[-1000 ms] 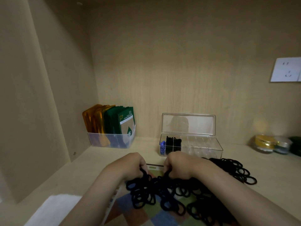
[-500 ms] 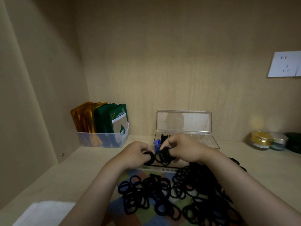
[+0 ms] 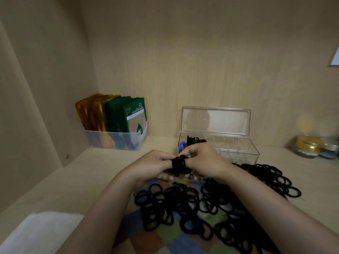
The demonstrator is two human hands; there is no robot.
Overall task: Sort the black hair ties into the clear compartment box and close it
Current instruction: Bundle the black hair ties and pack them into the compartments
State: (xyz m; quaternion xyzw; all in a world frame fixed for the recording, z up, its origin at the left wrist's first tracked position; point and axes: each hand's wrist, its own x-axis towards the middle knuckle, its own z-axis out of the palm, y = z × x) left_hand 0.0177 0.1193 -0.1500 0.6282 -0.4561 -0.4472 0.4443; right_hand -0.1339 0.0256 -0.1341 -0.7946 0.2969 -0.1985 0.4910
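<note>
A big pile of black hair ties point(image 3: 194, 204) lies on a checked cloth point(image 3: 161, 241) on the shelf in front of me. Both hands meet just above it and hold one small bundle of black hair ties point(image 3: 178, 165). My left hand point(image 3: 155, 165) grips the bundle from the left and my right hand point(image 3: 203, 159) pinches it from the right. Behind them stands the clear compartment box point(image 3: 238, 149), its lid point(image 3: 215, 121) upright. A few black ties point(image 3: 194, 140) and something blue point(image 3: 182, 144) sit in its left compartments.
A clear tub point(image 3: 115, 141) of gold and green sachets stands at the back left. Small round jars point(image 3: 311, 146) sit at the back right. A white cloth point(image 3: 42, 233) lies at the near left. Wooden walls close in the shelf at the left and back.
Both hands have lifted out of the pile with ties in them and come together into one bundle in front of the box. The view has shifted slightly.
</note>
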